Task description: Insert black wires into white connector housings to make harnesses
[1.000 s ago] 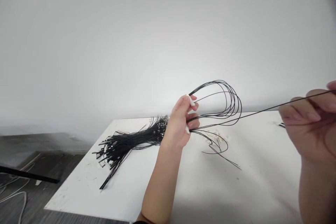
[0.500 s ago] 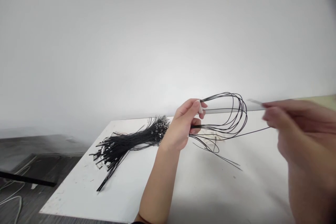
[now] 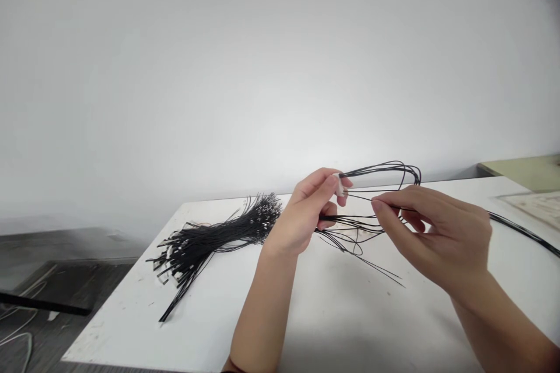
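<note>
Held between the fingertips of my left hand (image 3: pixel 308 204) is a small white connector (image 3: pixel 339 185). Several thin black wires (image 3: pixel 371 169) leave it, loop to the right and come back under the palm, where the curled fingers grip them. Close to its right, my right hand (image 3: pixel 433 233) pinches a single black wire (image 3: pixel 363 196) that runs to the connector. Part of the wire loop is hidden behind this hand. Loose wire ends (image 3: pixel 380 271) hang below. A big bundle of black wires (image 3: pixel 227 233) lies left of my left hand, with pale connectors at its left end.
The white table (image 3: pixel 118 303) stands against a pale wall (image 3: pixel 262 70). More black wires (image 3: pixel 525 233) stretch off at the right, near a pale tray-like thing (image 3: pixel 536 207) and a yellowish surface (image 3: pixel 525 173). Cables (image 3: pixel 21 326) lie on the floor at the lower left.
My right hand has moved left, close to the connector, and now pinches a wire there. The blurred pale thin thing at its fingertips no longer shows. My left hand has barely moved.
</note>
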Tool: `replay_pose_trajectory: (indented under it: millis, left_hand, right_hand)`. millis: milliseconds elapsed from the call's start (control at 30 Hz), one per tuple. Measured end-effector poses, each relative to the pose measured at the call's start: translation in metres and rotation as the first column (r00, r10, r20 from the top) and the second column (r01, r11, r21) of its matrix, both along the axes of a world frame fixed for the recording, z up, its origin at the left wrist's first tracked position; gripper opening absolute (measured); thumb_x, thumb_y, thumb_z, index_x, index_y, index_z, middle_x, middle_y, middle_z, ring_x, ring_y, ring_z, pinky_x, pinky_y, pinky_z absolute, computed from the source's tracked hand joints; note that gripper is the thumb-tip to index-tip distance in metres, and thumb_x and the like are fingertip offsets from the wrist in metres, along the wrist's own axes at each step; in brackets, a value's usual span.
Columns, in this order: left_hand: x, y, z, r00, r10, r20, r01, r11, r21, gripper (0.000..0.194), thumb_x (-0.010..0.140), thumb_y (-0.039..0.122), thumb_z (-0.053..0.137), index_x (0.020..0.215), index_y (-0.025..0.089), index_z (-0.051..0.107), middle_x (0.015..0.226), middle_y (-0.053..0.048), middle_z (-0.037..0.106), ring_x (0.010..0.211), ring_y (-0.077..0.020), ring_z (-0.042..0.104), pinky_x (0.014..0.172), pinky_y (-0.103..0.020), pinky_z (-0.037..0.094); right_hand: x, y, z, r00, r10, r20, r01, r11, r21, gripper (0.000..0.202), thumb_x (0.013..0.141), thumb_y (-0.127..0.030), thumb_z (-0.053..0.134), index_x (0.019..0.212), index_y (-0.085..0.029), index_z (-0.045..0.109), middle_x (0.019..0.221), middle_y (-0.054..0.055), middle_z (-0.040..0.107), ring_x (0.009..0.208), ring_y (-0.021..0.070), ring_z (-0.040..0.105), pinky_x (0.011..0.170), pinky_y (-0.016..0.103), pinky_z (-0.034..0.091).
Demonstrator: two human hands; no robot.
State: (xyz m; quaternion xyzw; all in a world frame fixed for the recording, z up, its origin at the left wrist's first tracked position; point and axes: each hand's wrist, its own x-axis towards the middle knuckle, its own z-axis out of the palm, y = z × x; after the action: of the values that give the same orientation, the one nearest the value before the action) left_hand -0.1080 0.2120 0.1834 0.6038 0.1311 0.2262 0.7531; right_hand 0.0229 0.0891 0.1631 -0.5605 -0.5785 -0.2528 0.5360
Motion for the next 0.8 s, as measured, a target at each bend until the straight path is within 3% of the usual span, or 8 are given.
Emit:
replay_pose_trajectory:
  millis: [467,800]
  left_hand:
    - [-0.0004,0.0003,0.0001,1.000,0.006,0.001,-0.006,1.000,0.024,0.023,0.090,0.044,0.056,0.090,0.022,0.062,0.080,0.001,0.049,0.048,-0.0010,0.030,0.042,-0.019,0.019]
    - [-0.0004,-0.0063,0.0009,0.990,0.137,-0.044,-0.126,0.975,0.184,0.026,0.089,0.046,0.055,0.095,0.023,0.065,0.083,-0.001,0.053,0.048,-0.0027,0.032,0.041,-0.020,0.025]
  right_hand:
    - [0.0004,-0.0025,-0.0006,0.998,-0.005,-0.065,0.002,0.999,-0.043,0.012,0.079,-0.010,0.066,0.074,-0.021,0.063,0.059,-0.005,0.057,0.047,0.0052,0.040,0.043,0.022,0.033]
    - [-0.0004,-0.0039,-0.0019,0.985,0.032,-0.172,-0.052,0.992,-0.114,0.013,0.081,-0.014,0.064,0.072,-0.023,0.063,0.057,-0.005,0.056,0.046,0.0062,0.043,0.039,0.022,0.032]
